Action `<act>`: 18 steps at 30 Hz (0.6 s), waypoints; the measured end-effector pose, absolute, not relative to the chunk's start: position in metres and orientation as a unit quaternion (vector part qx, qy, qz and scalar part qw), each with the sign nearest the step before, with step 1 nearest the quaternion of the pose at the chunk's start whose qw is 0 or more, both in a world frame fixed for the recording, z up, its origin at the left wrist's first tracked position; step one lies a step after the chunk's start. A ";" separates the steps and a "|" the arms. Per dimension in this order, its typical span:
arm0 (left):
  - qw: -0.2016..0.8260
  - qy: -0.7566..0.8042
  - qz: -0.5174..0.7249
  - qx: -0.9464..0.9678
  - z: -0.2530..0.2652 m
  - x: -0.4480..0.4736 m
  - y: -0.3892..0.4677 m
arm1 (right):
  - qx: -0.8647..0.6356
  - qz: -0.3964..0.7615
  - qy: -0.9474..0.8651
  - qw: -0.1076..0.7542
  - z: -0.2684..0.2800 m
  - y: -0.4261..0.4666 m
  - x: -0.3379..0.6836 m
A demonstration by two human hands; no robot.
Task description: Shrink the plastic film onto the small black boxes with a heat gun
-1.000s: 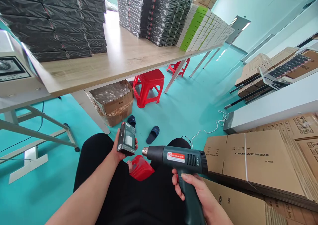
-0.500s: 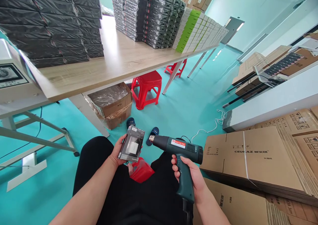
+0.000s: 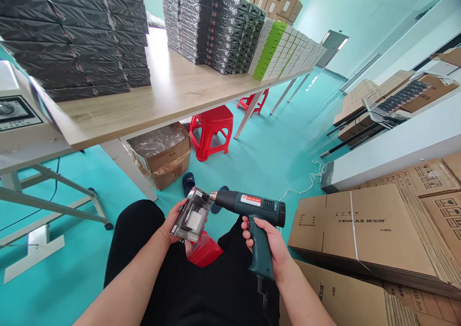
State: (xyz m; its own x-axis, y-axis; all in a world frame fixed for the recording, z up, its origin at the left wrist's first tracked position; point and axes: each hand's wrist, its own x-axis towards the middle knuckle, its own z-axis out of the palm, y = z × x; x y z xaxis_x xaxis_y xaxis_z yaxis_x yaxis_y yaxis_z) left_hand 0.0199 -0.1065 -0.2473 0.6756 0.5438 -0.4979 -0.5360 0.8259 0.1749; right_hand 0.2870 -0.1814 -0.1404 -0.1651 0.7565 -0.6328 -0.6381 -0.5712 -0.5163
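This is a packing room in a small factory or warehouse. A long wooden table (image 3: pixel 173 93) across the upper left of the frame carries tall stacks of shrink-wrapped black boxes (image 3: pixel 79 33) and white-and-green boxes (image 3: pixel 284 50). Flattened cardboard cartons (image 3: pixel 360 230) lie bundled at lower right, with more on a shelf at far right. The floor (image 3: pixel 273 158) is painted teal, and 2 red plastic stools (image 3: pixel 211 129) stand under the table.
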 end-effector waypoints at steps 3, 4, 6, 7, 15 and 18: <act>0.916 0.275 0.291 0.005 -0.246 0.022 -0.107 | -0.455 0.761 -0.081 0.454 -0.137 -0.174 0.279; 0.915 0.278 0.293 0.003 -0.246 0.022 -0.107 | -0.460 0.758 -0.099 0.452 -0.134 -0.173 0.276; 0.911 0.288 0.295 -0.001 -0.246 0.023 -0.107 | -0.473 0.748 -0.167 0.435 -0.126 -0.173 0.270; 0.909 0.296 0.295 -0.003 -0.245 0.023 -0.106 | -0.479 0.744 -0.214 0.414 -0.121 -0.175 0.268; 0.898 0.307 0.314 -0.009 -0.246 0.022 -0.105 | -0.487 0.718 -0.429 0.252 -0.092 -0.179 0.256; 0.903 0.301 0.305 0.006 -0.249 0.019 -0.104 | -0.513 0.683 -0.417 0.311 -0.090 -0.174 0.251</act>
